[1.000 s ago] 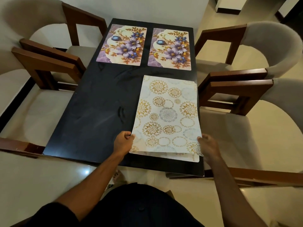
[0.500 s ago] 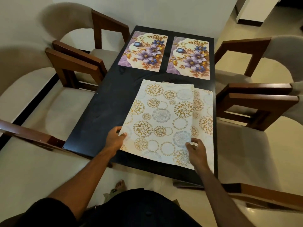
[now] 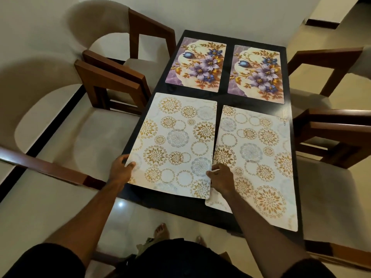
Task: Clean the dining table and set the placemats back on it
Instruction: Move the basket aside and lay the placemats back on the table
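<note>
- Where it runs away from the person toward a pale wall, the dark dining table (image 3: pixel 200 209) carries four placemats, and upholstered chairs with brown wooden frames (image 3: pixel 112 81) stand along both long sides.
- The right gold-circle placemat (image 3: pixel 259 157) lies flat on the near right part of the table, its near end reaching close to the table's near edge.
- The left gold-circle placemat (image 3: pixel 176 137) sits just beside it on the near left, its right edge slightly overlapping the other mat near the hands.
- Two purple floral placemats, the left one (image 3: pixel 197 64) and the right one (image 3: pixel 258 74), lie side by side at the far end, apart from each other.
- The left hand (image 3: pixel 121 171) grips the near left corner of the left gold-circle placemat, thumb on top.
- The right hand (image 3: pixel 221 178) pinches that same mat's near right edge, fingers curled, resting over the neighbouring mat.
</note>
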